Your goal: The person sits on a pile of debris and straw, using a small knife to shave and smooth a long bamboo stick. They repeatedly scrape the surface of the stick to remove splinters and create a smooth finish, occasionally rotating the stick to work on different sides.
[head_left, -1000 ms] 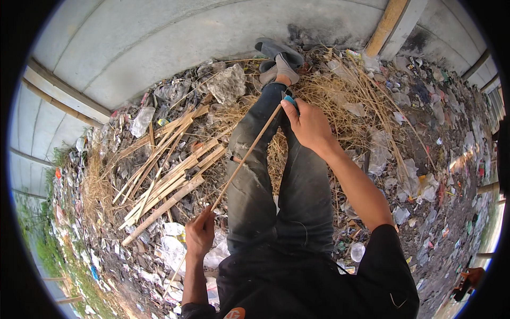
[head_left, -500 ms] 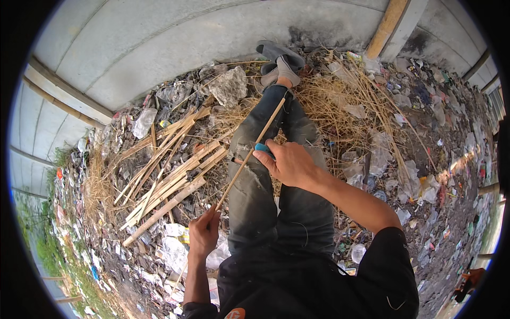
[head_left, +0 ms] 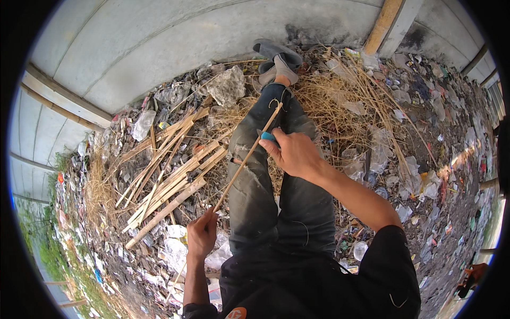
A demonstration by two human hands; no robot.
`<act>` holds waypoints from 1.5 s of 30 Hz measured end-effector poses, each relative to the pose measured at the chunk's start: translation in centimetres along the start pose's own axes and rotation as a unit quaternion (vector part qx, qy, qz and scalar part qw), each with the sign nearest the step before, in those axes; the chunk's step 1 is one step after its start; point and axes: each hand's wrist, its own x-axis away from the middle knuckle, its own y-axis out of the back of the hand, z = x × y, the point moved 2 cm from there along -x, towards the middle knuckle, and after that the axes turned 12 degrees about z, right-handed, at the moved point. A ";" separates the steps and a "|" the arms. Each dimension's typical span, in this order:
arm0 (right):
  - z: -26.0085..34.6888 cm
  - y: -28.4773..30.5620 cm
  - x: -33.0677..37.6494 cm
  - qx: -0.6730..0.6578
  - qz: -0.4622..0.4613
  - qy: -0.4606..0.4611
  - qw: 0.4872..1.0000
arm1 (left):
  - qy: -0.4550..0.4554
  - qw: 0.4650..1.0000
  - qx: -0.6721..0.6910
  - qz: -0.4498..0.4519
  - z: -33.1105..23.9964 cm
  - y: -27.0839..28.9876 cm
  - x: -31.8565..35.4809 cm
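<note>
A thin bamboo strip [head_left: 243, 166] slants across my thighs, its far end close to my shins. My left hand [head_left: 201, 232] is closed around its near end, beside my left thigh. In my right hand [head_left: 297, 154] is a knife, and a blue piece [head_left: 269, 137] shows between thumb and fingers, pressed against the strip. A little dark blade shows beside the strip; most of the knife is hidden by my fingers. Thin pale shavings [head_left: 274, 101] curl at the strip's far end.
Several split bamboo pieces [head_left: 178, 178] lie in a heap left of my legs. A pale rock [head_left: 226, 86] rests near my feet. Dry straw [head_left: 340, 101] and scattered plastic litter [head_left: 425, 181] cover the ground. A grey wall [head_left: 202, 32] rises beyond my feet.
My right hand has slid up along the strip, away from me, with the knife. Curled shavings now show at the strip's far end. My left hand stays about where it was.
</note>
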 end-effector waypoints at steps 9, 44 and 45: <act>-8.8 5.9 -2.2 -0.218 -0.180 -0.114 0.952 | 0.014 1.000 0.015 -0.018 3.4 0.0 1.8; 5.8 -4.4 2.8 -0.026 0.100 0.031 0.994 | 0.039 0.993 0.107 0.023 -5.4 -2.0 -3.0; 5.4 -4.5 2.6 -0.027 0.090 0.032 0.995 | 0.041 0.994 0.102 0.021 -5.3 -1.9 -3.0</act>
